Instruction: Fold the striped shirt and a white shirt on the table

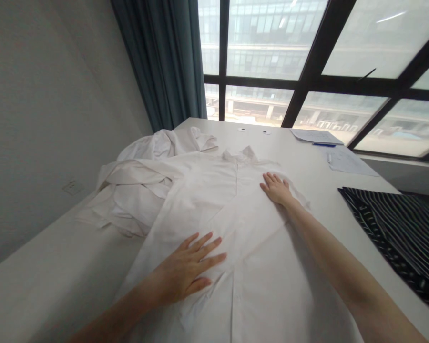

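A white shirt (214, 209) lies spread on the table, its collar toward the window and its front placket running down the middle. My left hand (186, 267) rests on the lower left part of the shirt with its fingers spread. Farther up, my right hand (277, 189) lies flat on the chest area right of the placket, fingers stretched out. Neither hand grips the cloth. Some creases show in the fabric near my left thumb and below my right hand.
Crumpled white cloth (136, 200) is heaped left of the shirt on the white table (71, 281). To the right lies a folded black striped cloth (396, 228). Papers (350, 159) and a blue pen (324, 145) sit near the window; a curtain (164, 62) hangs behind.
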{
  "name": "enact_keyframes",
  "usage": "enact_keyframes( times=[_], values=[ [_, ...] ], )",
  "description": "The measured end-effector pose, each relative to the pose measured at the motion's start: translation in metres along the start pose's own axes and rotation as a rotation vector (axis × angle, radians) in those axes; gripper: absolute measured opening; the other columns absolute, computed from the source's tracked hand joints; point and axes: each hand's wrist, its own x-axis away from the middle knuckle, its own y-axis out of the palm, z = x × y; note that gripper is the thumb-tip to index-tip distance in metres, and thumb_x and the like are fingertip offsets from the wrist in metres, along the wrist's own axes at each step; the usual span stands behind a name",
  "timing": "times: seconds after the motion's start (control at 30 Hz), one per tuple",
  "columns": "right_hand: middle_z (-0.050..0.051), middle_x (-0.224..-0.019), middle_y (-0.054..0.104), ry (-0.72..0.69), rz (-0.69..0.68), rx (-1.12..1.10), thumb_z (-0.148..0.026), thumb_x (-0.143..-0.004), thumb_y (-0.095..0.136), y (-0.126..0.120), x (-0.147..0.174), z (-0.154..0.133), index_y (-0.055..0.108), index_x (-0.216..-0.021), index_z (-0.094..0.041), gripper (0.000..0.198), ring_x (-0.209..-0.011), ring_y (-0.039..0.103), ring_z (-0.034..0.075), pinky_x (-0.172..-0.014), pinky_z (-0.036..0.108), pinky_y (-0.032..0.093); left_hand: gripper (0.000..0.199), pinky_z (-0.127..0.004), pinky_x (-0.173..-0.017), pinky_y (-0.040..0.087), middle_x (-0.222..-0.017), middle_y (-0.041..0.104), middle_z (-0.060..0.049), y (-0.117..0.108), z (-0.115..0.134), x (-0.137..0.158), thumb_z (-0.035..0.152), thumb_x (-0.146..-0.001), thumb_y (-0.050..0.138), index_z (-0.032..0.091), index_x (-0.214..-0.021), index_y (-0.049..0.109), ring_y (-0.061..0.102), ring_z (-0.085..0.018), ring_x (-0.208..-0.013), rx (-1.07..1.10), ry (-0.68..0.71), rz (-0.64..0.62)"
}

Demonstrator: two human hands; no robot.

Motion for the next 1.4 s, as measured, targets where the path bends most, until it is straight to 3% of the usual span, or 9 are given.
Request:
enact_keyframes(
  times=[0.33,0.53,0.67,0.83,0.97,1.03,1.17,1.27,1.4],
  values=[
    [0.011,-0.16,0.024,0.209,-0.004,0.014,-0.053,-0.097,0.015,-0.001,-0.041,0.041,0.028,-0.152,-0.018,0.066,-0.145,0.024,0.029,-0.113,0.057,0.02,0.06,-0.04,-0.119,0.02,-0.158,0.029,-0.001,-0.003,-0.001,0.0,0.039,-0.097,0.049,0.034,-0.152,0.025,0.026,-0.022,-0.145,0.021,0.004,-0.006],
    [0.009,-0.16,0.024,0.23,0.021,0.024,-0.053,-0.097,0.015,0.002,-0.03,0.048,0.028,-0.152,-0.017,0.068,-0.144,0.025,0.029,-0.113,0.055,0.023,0.061,-0.04,-0.118,0.022,-0.159,0.027,-0.002,-0.013,0.002,0.003,0.047,-0.096,0.049,0.033,-0.151,0.027,0.025,-0.024,-0.146,0.035,0.037,-0.065],
    [0.008,-0.158,0.029,0.224,0.071,0.034,-0.051,-0.097,0.016,0.003,-0.018,0.053,0.034,-0.15,-0.017,0.065,-0.142,0.03,0.03,-0.111,0.056,0.026,0.054,-0.04,-0.119,0.019,-0.15,0.044,0.0,-0.03,0.0,-0.012,0.044,-0.096,0.051,0.033,-0.146,0.036,0.034,-0.021,-0.142,0.126,0.044,-0.132],
    [0.011,-0.15,0.043,0.196,0.186,0.054,-0.042,-0.098,0.022,0.002,-0.011,0.049,0.045,-0.141,-0.019,0.054,-0.136,0.038,0.029,-0.109,0.054,0.028,0.03,-0.046,-0.118,0.02,-0.122,0.066,-0.001,-0.034,-0.037,-0.063,0.026,-0.096,0.051,0.028,-0.126,0.057,0.047,-0.02,-0.13,0.22,-0.062,-0.025],
    [0.015,-0.14,0.053,0.118,0.273,0.078,-0.028,-0.096,0.028,-0.001,-0.01,0.041,0.051,-0.133,-0.016,0.045,-0.133,0.039,0.029,-0.11,0.056,0.021,0.032,-0.039,-0.109,0.037,-0.13,0.06,-0.009,-0.023,-0.092,-0.132,0.025,-0.094,0.053,0.019,-0.124,0.061,0.051,-0.022,-0.126,0.254,-0.227,0.069],
    [0.014,-0.138,0.055,0.049,0.283,0.082,-0.021,-0.094,0.032,-0.004,-0.01,0.038,0.053,-0.132,-0.015,0.044,-0.134,0.038,0.028,-0.112,0.054,0.017,0.035,-0.032,-0.109,0.037,-0.134,0.058,-0.011,-0.016,-0.118,-0.173,0.025,-0.09,0.057,0.017,-0.124,0.061,0.051,-0.019,-0.127,0.283,-0.368,0.071],
    [0.014,-0.136,0.057,-0.042,0.271,0.05,-0.014,-0.092,0.033,-0.008,-0.017,0.033,0.056,-0.129,-0.015,0.043,-0.133,0.04,0.026,-0.113,0.05,0.018,0.04,-0.034,-0.11,0.036,-0.136,0.056,-0.014,0.003,-0.154,-0.24,0.022,-0.092,0.049,0.013,-0.13,0.056,0.049,-0.021,-0.13,0.238,-0.532,0.108],
    [0.014,-0.135,0.058,-0.033,0.264,-0.01,-0.012,-0.089,0.039,-0.006,-0.032,0.027,0.056,-0.129,-0.016,0.044,-0.129,0.046,0.027,-0.108,0.048,0.029,0.045,-0.045,-0.113,0.03,-0.148,0.043,-0.016,0.02,-0.16,-0.262,0.025,-0.094,0.043,0.015,-0.138,0.048,0.038,-0.027,-0.138,0.179,-0.643,0.147],
    [0.013,-0.136,0.058,0.011,0.257,-0.124,-0.019,-0.09,0.044,-0.001,-0.066,0.01,0.052,-0.133,-0.019,0.045,-0.126,0.049,0.027,-0.101,0.044,0.039,0.048,-0.05,-0.115,0.021,-0.156,0.032,-0.011,0.036,-0.157,-0.263,0.03,-0.095,0.041,0.021,-0.142,0.044,0.025,-0.029,-0.145,0.121,-0.665,0.163]
  ],
)
